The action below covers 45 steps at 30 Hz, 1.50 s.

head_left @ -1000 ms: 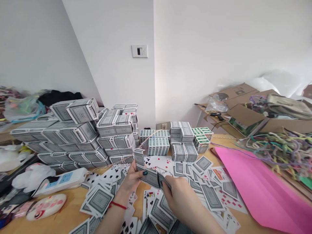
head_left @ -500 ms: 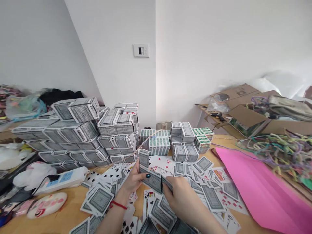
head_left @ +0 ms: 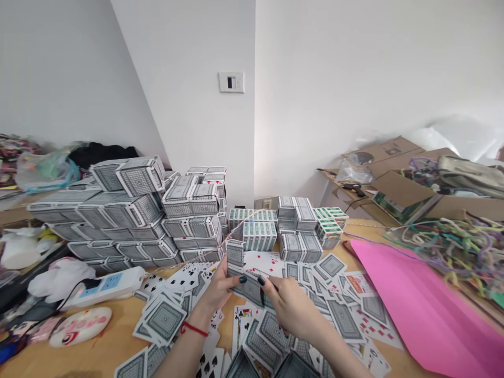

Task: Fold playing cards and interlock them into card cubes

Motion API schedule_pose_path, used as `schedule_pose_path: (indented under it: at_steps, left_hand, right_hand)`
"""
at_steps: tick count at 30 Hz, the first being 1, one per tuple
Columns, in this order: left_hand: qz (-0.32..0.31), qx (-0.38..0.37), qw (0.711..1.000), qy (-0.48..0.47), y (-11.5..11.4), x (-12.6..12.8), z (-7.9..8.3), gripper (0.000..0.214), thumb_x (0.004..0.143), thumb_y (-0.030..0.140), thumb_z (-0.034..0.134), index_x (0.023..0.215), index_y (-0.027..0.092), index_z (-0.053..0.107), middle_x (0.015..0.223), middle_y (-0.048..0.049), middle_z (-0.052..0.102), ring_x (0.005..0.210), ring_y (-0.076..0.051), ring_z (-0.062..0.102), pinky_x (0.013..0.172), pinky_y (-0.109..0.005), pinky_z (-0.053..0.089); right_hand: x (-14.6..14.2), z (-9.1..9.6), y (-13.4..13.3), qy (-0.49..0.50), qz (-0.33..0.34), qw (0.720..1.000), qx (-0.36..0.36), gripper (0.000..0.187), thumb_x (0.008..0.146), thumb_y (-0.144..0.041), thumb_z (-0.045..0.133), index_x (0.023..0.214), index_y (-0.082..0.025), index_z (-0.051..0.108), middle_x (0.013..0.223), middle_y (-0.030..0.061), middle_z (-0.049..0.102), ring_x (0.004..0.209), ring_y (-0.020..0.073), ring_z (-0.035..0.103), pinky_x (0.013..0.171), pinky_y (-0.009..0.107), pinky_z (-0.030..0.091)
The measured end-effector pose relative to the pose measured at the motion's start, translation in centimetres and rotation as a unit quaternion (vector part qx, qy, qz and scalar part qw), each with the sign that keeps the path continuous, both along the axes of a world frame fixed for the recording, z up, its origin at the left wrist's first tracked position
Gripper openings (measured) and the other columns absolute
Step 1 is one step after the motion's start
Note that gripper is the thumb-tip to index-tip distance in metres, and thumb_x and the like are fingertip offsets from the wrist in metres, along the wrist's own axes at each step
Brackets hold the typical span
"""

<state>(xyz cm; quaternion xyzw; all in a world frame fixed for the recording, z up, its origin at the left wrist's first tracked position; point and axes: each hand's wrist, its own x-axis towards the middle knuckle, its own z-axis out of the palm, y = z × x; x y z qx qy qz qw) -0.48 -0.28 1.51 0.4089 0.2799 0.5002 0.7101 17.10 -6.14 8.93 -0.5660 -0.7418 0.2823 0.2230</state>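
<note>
Both hands are on a strip of folded playing cards (head_left: 252,290) with grey patterned backs, and one end panel stands upright. My left hand (head_left: 217,287), a red string on its wrist, pinches the left part with the thumb on top. My right hand (head_left: 293,307) grips the right part, its thumb pressed on the upper edge; its other fingers are mostly hidden behind the cards. Loose playing cards (head_left: 165,317) lie spread around both hands. Below them, folded card pieces (head_left: 241,363) show at the bottom edge of the view.
Tall stacks of blocks made from cards (head_left: 122,210) stand at the left back. Green-and-white card boxes (head_left: 260,235) and more grey blocks (head_left: 301,245) sit straight ahead. A white power strip (head_left: 108,287) lies left, a pink sheet (head_left: 401,294) right, beside tangled yarn (head_left: 449,257).
My right thumb has come up onto the top edge of the folded cards, and my right hand has turned slightly. My left hand keeps its hold. The view has shifted a little.
</note>
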Motion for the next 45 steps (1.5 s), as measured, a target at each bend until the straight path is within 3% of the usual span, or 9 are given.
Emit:
schedule_pose_path:
  at_steps: [10, 16, 21, 25, 31, 38, 45]
  left_hand:
    - [0.030, -0.006, 1.000, -0.006, 0.2, 0.2, 0.3, 0.066, 0.056, 0.006, 0.074, 0.116, 0.020, 0.051, 0.097, -0.0063, 0.068, 0.087, -0.022, 0.063, 0.080, -0.032, 0.047]
    - [0.018, 0.000, 1.000, 0.014, 0.1, 0.4, 0.0, 0.061, 0.057, 0.010, 0.074, 0.113, 0.019, 0.052, 0.098, -0.0075, 0.068, 0.091, -0.024, 0.062, 0.081, -0.033, 0.047]
    - [0.076, 0.000, 0.997, 0.018, 0.3, 0.6, 0.0, 0.061, 0.060, 0.016, 0.073, 0.116, 0.020, 0.051, 0.103, -0.0079, 0.066, 0.093, -0.024, 0.062, 0.084, -0.035, 0.046]
    - [0.110, -0.007, 0.994, 0.015, 0.5, 0.5, -0.1, 0.059, 0.060, 0.017, 0.073, 0.114, 0.019, 0.052, 0.104, -0.0087, 0.066, 0.096, -0.025, 0.061, 0.086, -0.036, 0.046]
    - [0.110, -0.014, 0.994, 0.023, 0.4, 0.5, -0.1, 0.058, 0.060, 0.016, 0.073, 0.113, 0.019, 0.050, 0.105, -0.0083, 0.066, 0.096, -0.025, 0.061, 0.082, -0.035, 0.048]
    - [0.101, -0.002, 0.994, 0.031, 0.3, 0.4, -0.1, 0.066, 0.061, 0.016, 0.073, 0.121, 0.021, 0.045, 0.111, -0.0092, 0.063, 0.101, -0.025, 0.059, 0.087, -0.037, 0.046]
    - [0.106, -0.002, 0.992, 0.068, 0.3, 0.3, 0.0, 0.061, 0.062, 0.022, 0.072, 0.119, 0.021, 0.048, 0.111, -0.0092, 0.063, 0.103, -0.026, 0.057, 0.089, -0.038, 0.045]
  right_hand:
    - [0.1, -2.1, 1.0, 0.007, 0.004, 0.999, 0.038, 0.051, 0.093, -0.045, 0.014, 0.056, -0.020, 0.039, 0.045, -0.0036, 0.039, 0.042, 0.0103, 0.033, 0.045, 0.022, 0.023]
    - [0.1, -3.4, 1.7, 0.020, 0.015, 0.999, 0.037, 0.050, 0.091, -0.046, 0.017, 0.054, -0.020, 0.037, 0.045, -0.0037, 0.037, 0.044, 0.0104, 0.033, 0.046, 0.022, 0.022]
    - [1.2, -3.1, 2.2, 0.014, -0.021, 0.999, 0.020, 0.035, 0.088, -0.041, 0.031, 0.065, -0.020, 0.046, 0.045, -0.0045, 0.041, 0.040, 0.0106, 0.037, 0.044, 0.022, 0.022]
    - [1.8, -2.8, 2.2, 0.009, -0.009, 1.000, 0.028, 0.026, 0.087, -0.031, 0.033, 0.064, -0.021, 0.039, 0.048, -0.0036, 0.044, 0.043, 0.0111, 0.040, 0.045, 0.021, 0.025]
    - [1.0, -2.4, 1.6, -0.003, -0.016, 0.999, 0.034, 0.027, 0.087, -0.028, 0.029, 0.061, -0.022, 0.029, 0.047, -0.0036, 0.040, 0.044, 0.0116, 0.040, 0.047, 0.022, 0.025]
    - [0.6, -2.8, 1.8, -0.009, -0.027, 0.999, 0.034, 0.027, 0.086, -0.026, 0.029, 0.060, -0.022, 0.028, 0.046, -0.0039, 0.039, 0.043, 0.0117, 0.042, 0.047, 0.023, 0.025]
    - [0.9, -3.4, 2.1, 0.053, -0.024, 0.998, 0.001, 0.026, 0.085, -0.026, 0.032, 0.059, -0.022, 0.031, 0.042, -0.0050, 0.039, 0.038, 0.0108, 0.043, 0.043, 0.022, 0.027]
